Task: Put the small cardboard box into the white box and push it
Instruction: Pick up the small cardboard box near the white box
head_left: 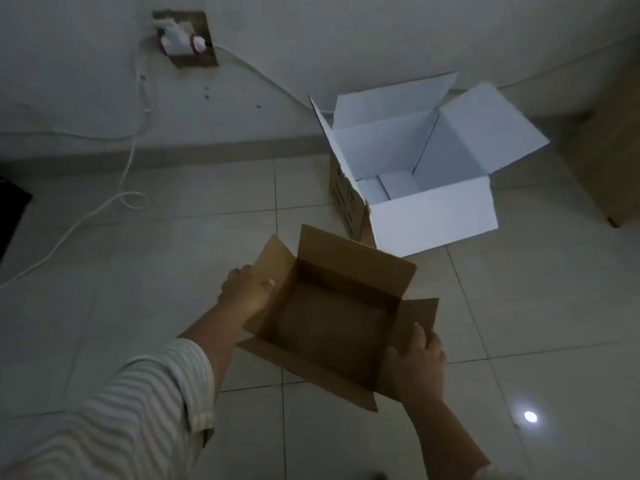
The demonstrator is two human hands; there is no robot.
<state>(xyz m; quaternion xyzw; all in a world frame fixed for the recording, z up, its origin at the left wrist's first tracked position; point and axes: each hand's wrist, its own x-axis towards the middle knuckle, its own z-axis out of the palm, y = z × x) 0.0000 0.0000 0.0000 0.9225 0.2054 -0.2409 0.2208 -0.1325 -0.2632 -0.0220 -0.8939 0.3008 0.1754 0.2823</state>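
On a dim tiled floor [173, 258], the white box [433, 209] stands open by the wall, flaps spread, with the small cardboard box [332, 317] held just short of it, above the tiles. The left hand [246, 292] and right hand [415, 368] grip opposite sides, fingers [420, 336] clenched on its flaps and walls. The carrying step appears underway; next it likely must be lifted over the near wall and lowered in.

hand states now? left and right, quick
Left hand: closed on the cardboard box, gripping its left wall.
Right hand: closed on the same box, gripping its right flap.
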